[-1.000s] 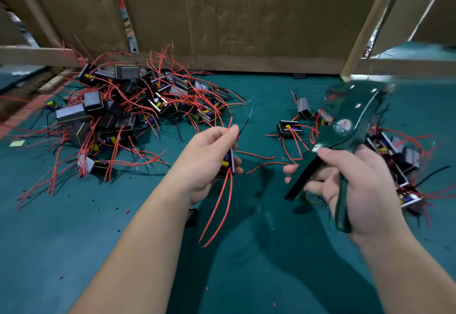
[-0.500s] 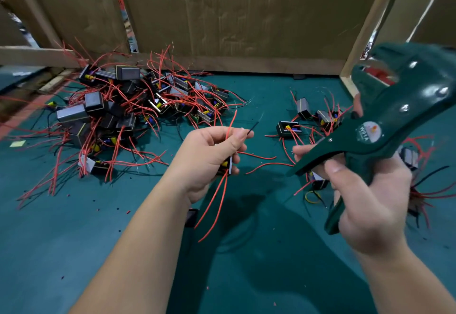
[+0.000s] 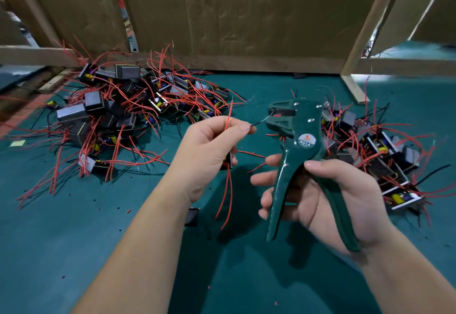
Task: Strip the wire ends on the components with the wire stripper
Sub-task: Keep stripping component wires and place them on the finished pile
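The left grip (image 3: 209, 156) is clenched around a small component (image 3: 231, 161), of which only a dark edge shows below the fingers. Its thumb and forefinger pinch a thin black wire (image 3: 257, 123) that sticks out to the right. One red wire (image 3: 229, 116) rises above the knuckles and more red wires (image 3: 228, 197) hang down from under the palm.

The right grip (image 3: 328, 197) is grasping the green wire stripper (image 3: 297, 146), held upright above the surface (image 3: 74, 239) with its head at the top and its mouth facing left. The thumb lies over the right handle and the fingers curl behind the left one; the two handles are spread apart. The fine tip of the black wire reaches the mouth of the head, though whether it sits inside cannot be told.

A large pile of components (image 3: 128, 106) with tangled red leads lies on the far left of the green surface. A smaller pile (image 3: 385, 158) lies on the right, behind the stripper. A small black piece (image 3: 192, 216) rests on the surface just beside the left wrist, and specks of red are scattered about. Cardboard (image 3: 222, 17) and a wooden frame (image 3: 365, 42) stand at the back.
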A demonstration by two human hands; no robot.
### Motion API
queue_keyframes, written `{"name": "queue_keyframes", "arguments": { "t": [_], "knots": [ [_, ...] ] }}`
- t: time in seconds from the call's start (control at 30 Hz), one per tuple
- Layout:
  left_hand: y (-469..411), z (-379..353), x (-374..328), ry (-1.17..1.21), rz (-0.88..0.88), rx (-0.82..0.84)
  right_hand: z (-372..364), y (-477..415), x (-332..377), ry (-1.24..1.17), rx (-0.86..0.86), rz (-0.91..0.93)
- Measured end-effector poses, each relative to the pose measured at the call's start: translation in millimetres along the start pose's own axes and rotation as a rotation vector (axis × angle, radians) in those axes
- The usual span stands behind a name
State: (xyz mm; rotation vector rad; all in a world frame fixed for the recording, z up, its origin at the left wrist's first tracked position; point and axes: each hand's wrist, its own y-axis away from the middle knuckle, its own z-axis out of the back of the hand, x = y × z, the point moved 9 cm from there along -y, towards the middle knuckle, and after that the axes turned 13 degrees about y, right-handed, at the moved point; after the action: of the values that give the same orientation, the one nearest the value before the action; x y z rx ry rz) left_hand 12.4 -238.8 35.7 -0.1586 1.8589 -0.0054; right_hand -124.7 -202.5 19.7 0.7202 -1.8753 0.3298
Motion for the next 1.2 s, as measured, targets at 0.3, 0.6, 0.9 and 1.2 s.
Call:
{"name": "queue_keyframes", "arguments": {
  "t": [0.3, 0.6, 0.9, 1.2],
  "knots": [
    [4, 6, -22, -0.041, -0.188, -0.069, -19, 7, -2, -0.126, 0.265, -0.098],
    [6, 8, -29, -0.101, -0.263, -0.069, -21, 8, -7, -0.056, 0.294, -0.128],
    [6, 7, -32, -0.198, -0.305, -0.059, -14, 6, -9, 0.013, 0.192, -0.139],
    [4, 7, -30, -0.225, -0.296, -0.045, -12, 6, -9, 0.042, 0.159, -0.152]
  ]
}}
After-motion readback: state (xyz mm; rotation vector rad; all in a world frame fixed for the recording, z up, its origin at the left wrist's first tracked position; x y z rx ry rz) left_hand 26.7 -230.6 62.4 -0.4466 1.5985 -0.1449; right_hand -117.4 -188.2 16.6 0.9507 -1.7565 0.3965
